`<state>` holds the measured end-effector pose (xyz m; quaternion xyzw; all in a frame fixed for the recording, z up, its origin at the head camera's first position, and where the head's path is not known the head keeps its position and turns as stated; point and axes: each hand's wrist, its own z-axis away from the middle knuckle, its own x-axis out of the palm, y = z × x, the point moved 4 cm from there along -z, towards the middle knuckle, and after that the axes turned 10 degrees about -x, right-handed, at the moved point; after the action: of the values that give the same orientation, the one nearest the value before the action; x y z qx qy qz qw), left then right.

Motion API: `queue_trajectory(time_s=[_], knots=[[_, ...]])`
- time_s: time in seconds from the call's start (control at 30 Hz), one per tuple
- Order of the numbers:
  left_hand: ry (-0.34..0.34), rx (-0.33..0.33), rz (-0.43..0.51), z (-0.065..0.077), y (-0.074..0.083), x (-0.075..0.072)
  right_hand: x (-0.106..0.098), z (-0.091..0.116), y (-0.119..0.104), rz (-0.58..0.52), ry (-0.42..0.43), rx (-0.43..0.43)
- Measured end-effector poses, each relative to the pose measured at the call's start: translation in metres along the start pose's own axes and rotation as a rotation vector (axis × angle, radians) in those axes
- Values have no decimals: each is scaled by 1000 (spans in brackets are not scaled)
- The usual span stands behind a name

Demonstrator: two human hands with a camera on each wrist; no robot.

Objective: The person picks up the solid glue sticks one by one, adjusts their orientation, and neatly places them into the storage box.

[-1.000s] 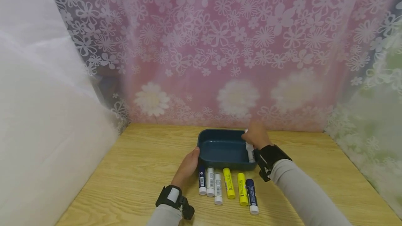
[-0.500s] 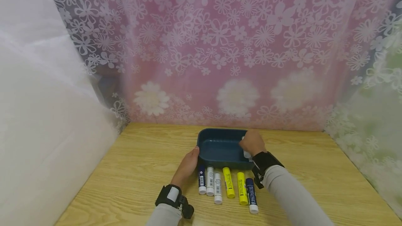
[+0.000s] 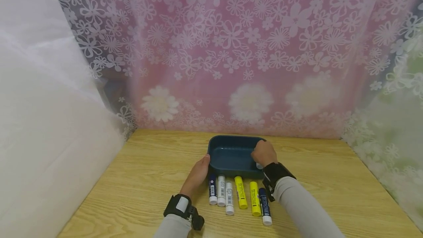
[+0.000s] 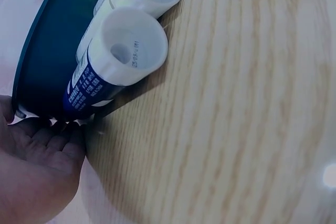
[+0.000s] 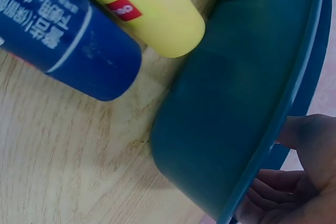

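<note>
A dark blue-green rectangular tray (image 3: pixel 231 153) sits toward the back of the wooden table. My left hand (image 3: pixel 198 172) holds its left end, thumb at the rim and fingers against the outer wall. Inside the tray's right end, my right hand (image 3: pixel 265 152) grips a white glue stick (image 3: pixel 259 166), mostly hidden under the fingers. In front lie several more glue sticks: a blue one (image 3: pixel 213 190) and white ones (image 3: pixel 221 191) on the left, yellow ones (image 3: pixel 241 193) in the middle, and another blue one (image 3: pixel 265 206) on the right.
Wood-grain table top (image 3: pixel 138 194) surrounds the tray. Behind it hangs a pink flowered curtain (image 3: pixel 211 65) close to the table's back edge. A white sheet (image 3: pixel 49 120) stands along the left side, and flowered sheeting (image 3: pixel 390 131) along the right.
My right hand has lowered into the tray's right end, moving slightly left and toward me with the white glue stick. The left hand and the row of glue sticks have stayed put.
</note>
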<state>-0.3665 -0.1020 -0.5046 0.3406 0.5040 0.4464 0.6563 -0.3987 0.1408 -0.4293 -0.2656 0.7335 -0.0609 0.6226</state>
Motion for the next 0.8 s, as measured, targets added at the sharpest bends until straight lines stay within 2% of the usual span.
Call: queue_trajectory(time_s=[0.57,0.8], knots=[[-3,-6,-21,2,0,-2,6,6,-1,33,78,-13],[-3,6,-16,2,0,-3,11,5,3,59,37,32]])
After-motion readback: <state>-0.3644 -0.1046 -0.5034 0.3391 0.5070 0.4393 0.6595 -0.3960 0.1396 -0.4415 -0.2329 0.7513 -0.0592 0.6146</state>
